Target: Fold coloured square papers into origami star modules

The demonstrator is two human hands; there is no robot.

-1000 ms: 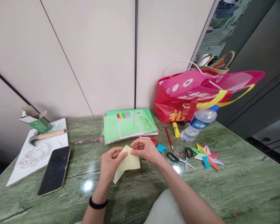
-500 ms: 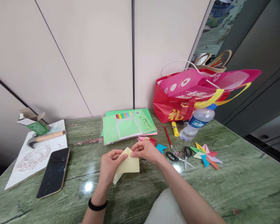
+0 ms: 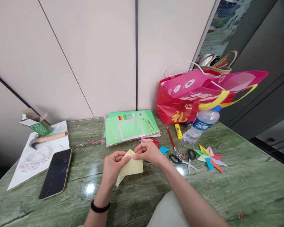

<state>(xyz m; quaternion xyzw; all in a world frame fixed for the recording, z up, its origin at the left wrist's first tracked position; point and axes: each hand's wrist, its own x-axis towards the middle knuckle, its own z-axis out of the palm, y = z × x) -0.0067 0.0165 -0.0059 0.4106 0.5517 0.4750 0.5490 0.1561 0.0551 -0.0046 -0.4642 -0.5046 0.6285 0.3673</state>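
Note:
A pale yellow sheet of folded paper (image 3: 133,167) is held up between my two hands, its top coming to a point. My left hand (image 3: 114,164) pinches the left slanted edge, thumb in front and fingers curled behind. On the other side my right hand (image 3: 148,153) is closed on the paper near the peak, its thumb pressing the front. A lower flap of the paper hangs down at the left. Just beyond my right hand lie folded red and pink paper pieces (image 3: 153,142) and a blue one (image 3: 164,150), partly hidden.
Scissors (image 3: 186,161), a multicoloured paper star (image 3: 210,157), a red pencil (image 3: 171,138), a glue stick (image 3: 178,130) and a water bottle (image 3: 201,124) lie or stand to the right. Green paper packs (image 3: 132,126) and a red bag (image 3: 175,107) are behind. Leftward are a phone (image 3: 55,174) and a hammer (image 3: 48,138).
The whole view has shifted slightly. Both hands keep their grip on the yellow paper, and its top fold looks a little flatter.

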